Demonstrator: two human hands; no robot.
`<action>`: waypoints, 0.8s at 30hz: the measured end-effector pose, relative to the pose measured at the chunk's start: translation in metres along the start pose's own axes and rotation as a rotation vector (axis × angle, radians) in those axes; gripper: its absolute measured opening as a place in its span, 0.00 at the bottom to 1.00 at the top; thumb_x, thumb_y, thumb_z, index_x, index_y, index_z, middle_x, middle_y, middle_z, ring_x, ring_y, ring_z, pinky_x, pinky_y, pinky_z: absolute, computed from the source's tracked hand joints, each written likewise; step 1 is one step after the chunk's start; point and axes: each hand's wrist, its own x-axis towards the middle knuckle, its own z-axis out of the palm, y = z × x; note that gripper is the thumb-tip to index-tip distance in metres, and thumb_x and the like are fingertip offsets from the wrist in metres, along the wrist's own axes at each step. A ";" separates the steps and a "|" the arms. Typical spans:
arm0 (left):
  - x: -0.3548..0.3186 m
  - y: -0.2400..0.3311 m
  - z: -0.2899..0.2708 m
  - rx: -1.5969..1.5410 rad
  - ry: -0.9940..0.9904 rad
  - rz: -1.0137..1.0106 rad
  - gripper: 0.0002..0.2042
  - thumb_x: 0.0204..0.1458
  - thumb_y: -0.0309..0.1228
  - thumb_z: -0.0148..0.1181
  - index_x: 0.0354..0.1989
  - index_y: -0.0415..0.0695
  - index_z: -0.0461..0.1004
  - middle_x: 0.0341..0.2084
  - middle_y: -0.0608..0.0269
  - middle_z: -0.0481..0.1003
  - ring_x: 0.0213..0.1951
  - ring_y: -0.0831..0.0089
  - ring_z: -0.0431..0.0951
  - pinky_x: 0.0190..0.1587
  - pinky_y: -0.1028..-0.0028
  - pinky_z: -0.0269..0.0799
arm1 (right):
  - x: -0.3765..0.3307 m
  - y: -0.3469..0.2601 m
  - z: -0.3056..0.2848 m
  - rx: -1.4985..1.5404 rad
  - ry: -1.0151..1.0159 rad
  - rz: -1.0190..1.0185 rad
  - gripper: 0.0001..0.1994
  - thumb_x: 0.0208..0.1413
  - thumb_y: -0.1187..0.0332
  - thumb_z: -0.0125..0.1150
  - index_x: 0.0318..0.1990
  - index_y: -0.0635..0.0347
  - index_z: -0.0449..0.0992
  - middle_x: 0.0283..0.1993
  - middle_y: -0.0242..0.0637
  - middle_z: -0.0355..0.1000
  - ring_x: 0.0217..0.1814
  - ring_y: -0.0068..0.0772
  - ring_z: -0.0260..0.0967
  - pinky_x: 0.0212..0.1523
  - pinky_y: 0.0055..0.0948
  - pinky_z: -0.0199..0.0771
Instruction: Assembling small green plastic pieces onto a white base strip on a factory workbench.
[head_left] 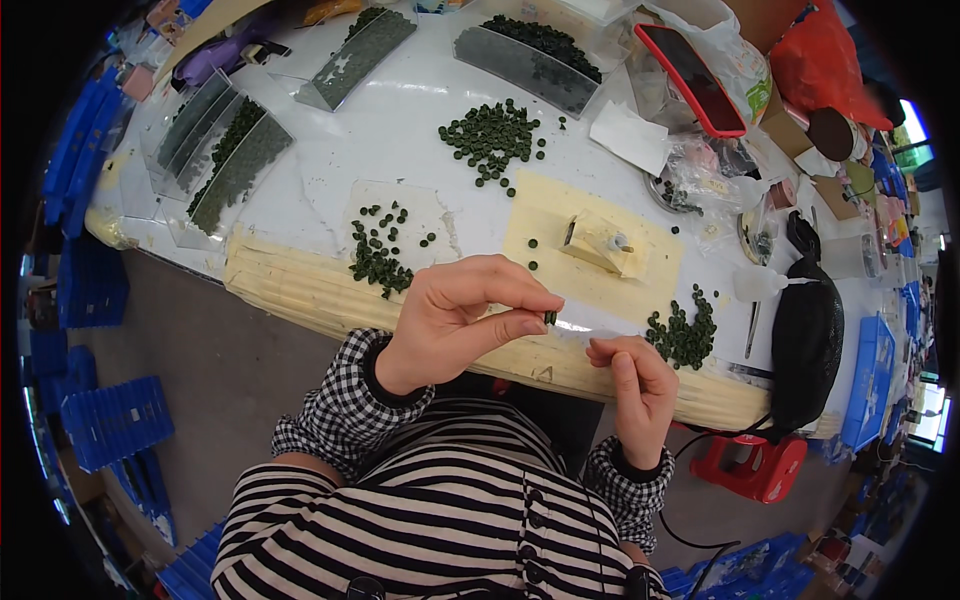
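Note:
My left hand (455, 315) pinches a small dark green disc (550, 318) between thumb and forefinger, just above the table's padded front edge. My right hand (635, 385) holds the end of a thin clear plastic tube (580, 327) that runs toward the disc. Loose green discs lie in piles: one pile (377, 262) left of my left hand, one pile (683, 335) right of my right hand, a larger pile (492, 135) farther back. A small cream block fixture with a metal pin (600, 243) stands on a cream mat (545, 215) behind my hands.
Clear trays filled with green discs (235, 165) lie at the back left, more (530, 62) at the back. A red phone (692, 78), plastic bags, a black pouch (805, 330) and tweezers (752, 330) sit on the right. Blue bins (115, 420) stack on the floor; a red stool (755, 465) stands below.

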 end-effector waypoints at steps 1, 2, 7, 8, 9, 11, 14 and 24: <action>0.000 0.000 0.000 -0.018 -0.008 -0.001 0.11 0.48 0.14 0.64 0.41 0.34 0.79 0.36 0.53 0.78 0.38 0.72 0.77 0.41 0.76 0.73 | 0.000 0.000 0.000 0.001 -0.001 -0.001 0.10 0.63 0.74 0.51 0.40 0.72 0.78 0.36 0.41 0.77 0.39 0.29 0.73 0.43 0.25 0.71; 0.000 0.000 -0.001 -0.035 -0.016 -0.002 0.11 0.48 0.14 0.63 0.41 0.34 0.79 0.36 0.54 0.78 0.38 0.72 0.77 0.42 0.76 0.73 | 0.000 0.000 0.000 0.002 -0.001 -0.002 0.10 0.63 0.74 0.51 0.40 0.72 0.78 0.36 0.41 0.77 0.39 0.29 0.73 0.43 0.25 0.71; -0.001 -0.002 -0.001 -0.046 -0.029 0.017 0.10 0.46 0.13 0.64 0.38 0.34 0.78 0.36 0.54 0.77 0.39 0.71 0.77 0.43 0.75 0.73 | 0.000 0.000 0.001 0.015 0.005 -0.001 0.10 0.63 0.74 0.52 0.40 0.72 0.78 0.36 0.41 0.77 0.39 0.29 0.73 0.43 0.25 0.71; -0.001 -0.002 0.000 -0.045 -0.025 0.025 0.09 0.46 0.13 0.64 0.37 0.34 0.78 0.36 0.54 0.78 0.38 0.71 0.77 0.42 0.75 0.73 | 0.000 0.000 0.001 0.017 0.006 -0.001 0.10 0.63 0.74 0.52 0.40 0.72 0.78 0.36 0.41 0.77 0.38 0.29 0.73 0.43 0.25 0.71; -0.001 -0.003 0.000 -0.044 -0.021 0.033 0.09 0.46 0.13 0.64 0.36 0.35 0.78 0.35 0.55 0.78 0.38 0.71 0.77 0.42 0.75 0.73 | 0.000 0.000 0.001 0.008 0.005 -0.003 0.10 0.63 0.74 0.52 0.40 0.72 0.78 0.36 0.41 0.77 0.38 0.29 0.73 0.43 0.25 0.71; -0.001 -0.001 0.000 0.015 -0.020 0.047 0.09 0.45 0.14 0.65 0.35 0.36 0.78 0.33 0.56 0.78 0.37 0.71 0.77 0.41 0.75 0.73 | 0.000 0.000 0.000 -0.009 0.003 -0.007 0.10 0.63 0.74 0.52 0.40 0.72 0.78 0.36 0.41 0.77 0.38 0.29 0.72 0.43 0.25 0.70; 0.000 0.002 0.001 0.092 -0.017 0.067 0.09 0.44 0.15 0.67 0.34 0.37 0.78 0.31 0.58 0.79 0.35 0.71 0.78 0.40 0.74 0.72 | -0.001 0.001 0.001 0.005 0.010 -0.006 0.10 0.63 0.74 0.52 0.40 0.72 0.78 0.36 0.41 0.77 0.38 0.29 0.72 0.43 0.25 0.70; -0.001 0.003 0.002 0.182 -0.037 0.130 0.09 0.44 0.15 0.66 0.34 0.39 0.79 0.30 0.60 0.79 0.34 0.70 0.78 0.38 0.74 0.73 | -0.001 0.000 0.001 -0.004 0.010 -0.001 0.10 0.63 0.73 0.52 0.40 0.71 0.78 0.36 0.41 0.77 0.38 0.29 0.72 0.43 0.25 0.70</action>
